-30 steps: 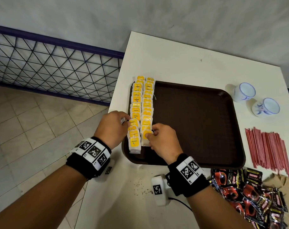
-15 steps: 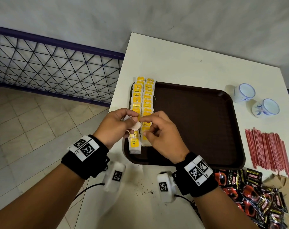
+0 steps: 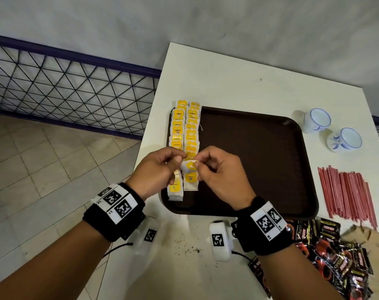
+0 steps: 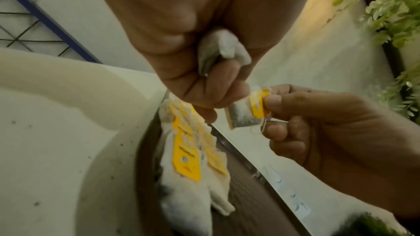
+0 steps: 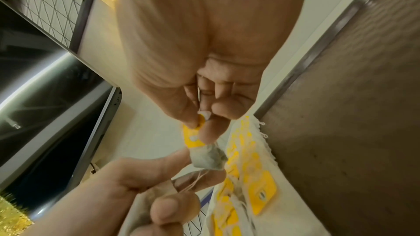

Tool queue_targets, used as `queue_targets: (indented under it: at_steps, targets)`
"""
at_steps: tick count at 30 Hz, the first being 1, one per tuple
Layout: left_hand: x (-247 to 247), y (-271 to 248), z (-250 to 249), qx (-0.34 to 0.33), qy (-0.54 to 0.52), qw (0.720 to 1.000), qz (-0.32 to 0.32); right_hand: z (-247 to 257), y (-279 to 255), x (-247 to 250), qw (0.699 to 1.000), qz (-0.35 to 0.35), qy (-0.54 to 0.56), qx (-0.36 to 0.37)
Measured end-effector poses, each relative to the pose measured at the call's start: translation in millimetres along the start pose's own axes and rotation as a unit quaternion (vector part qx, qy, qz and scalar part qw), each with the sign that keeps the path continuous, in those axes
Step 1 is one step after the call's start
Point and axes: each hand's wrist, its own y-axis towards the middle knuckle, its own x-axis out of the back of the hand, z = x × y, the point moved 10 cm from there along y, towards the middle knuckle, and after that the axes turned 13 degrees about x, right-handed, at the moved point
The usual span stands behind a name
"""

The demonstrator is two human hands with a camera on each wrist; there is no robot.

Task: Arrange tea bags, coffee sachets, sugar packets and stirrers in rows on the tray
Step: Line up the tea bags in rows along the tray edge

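While two rows of tea bags (image 3: 185, 135) lie along the tray's (image 3: 260, 161) left edge, the left hand (image 3: 156, 172) and right hand (image 3: 219, 176) pinch one bag (image 3: 189, 166) just above them.

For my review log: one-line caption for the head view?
Both hands pinch a yellow-tagged tea bag above two rows on the brown tray.

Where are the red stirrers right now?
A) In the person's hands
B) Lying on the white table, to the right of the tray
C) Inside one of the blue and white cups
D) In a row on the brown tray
B: the red stirrers lie in a bundle on the white table, off the right side of the brown tray.
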Motion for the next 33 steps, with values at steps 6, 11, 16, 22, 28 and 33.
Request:
queue_targets:
  at_steps: [6,11,16,22,28,33]
  targets:
    - [-15,-13,-11,-0.069,0.075,0.994,0.032,1,3,0,0.998,0.004,0.05,-0.028]
    - [-13,-15,-9,-0.08,0.055,0.995,0.018,-5,-3,-4,0.99,0.005,0.118,-0.078]
    - [-5,-13,2,-0.072,0.095,0.993,0.004,-11,-10,4,0.987,0.012,0.107,-0.116]
    - [12,-12,20,0.004,0.004,1.0,-0.013,-46,-42,-14,0.971,0.128,0.018,-0.2]
    - [2,-16,33,0.057,-0.098,0.992,0.052,-52,-45,-25,0.974,0.121,-0.06,-0.18]
    - [-9,-22,28,0.046,-0.113,0.987,0.103,-56,-43,-24,0.979,0.086,-0.093,-0.158]
